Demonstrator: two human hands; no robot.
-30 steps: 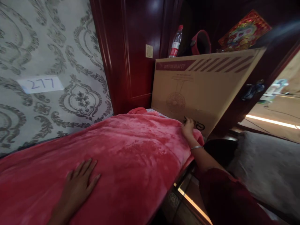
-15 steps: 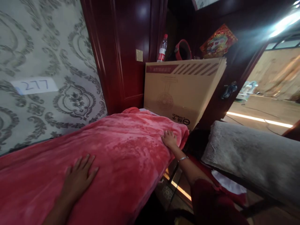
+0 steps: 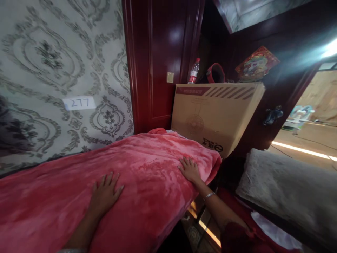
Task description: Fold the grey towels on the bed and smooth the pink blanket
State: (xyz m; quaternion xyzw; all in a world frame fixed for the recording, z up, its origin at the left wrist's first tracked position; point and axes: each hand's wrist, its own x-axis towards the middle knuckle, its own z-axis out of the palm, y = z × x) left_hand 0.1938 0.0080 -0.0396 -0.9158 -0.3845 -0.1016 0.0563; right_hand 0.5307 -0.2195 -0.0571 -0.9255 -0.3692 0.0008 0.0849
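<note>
A red plush blanket (image 3: 142, 189) spreads over a long raised surface that it covers from the left edge to the middle of the view. My left hand (image 3: 105, 194) lies palm down on it with the fingers apart. Farther along, near the blanket's far right end, my right hand (image 3: 190, 169) also rests flat, its fingers spread. A bracelet (image 3: 209, 195) circles the right wrist. Neither hand grips anything. The blanket's top is mostly smooth, with small creases and darker brushed patches near the right hand. What lies under it is hidden.
Past the blanket's far end stands a big cardboard box (image 3: 210, 119), with a plastic bottle (image 3: 194, 71) and a red round band (image 3: 216, 73) on top. A grey plush-covered seat (image 3: 284, 186) is at right. A patterned wall (image 3: 65, 70) with a "277" paper label (image 3: 79, 103) borders the left.
The view has turned, so the wall, box and door sit farther right and lower. My right hand has slid back a little over the blanket; the left stays flat on it.
</note>
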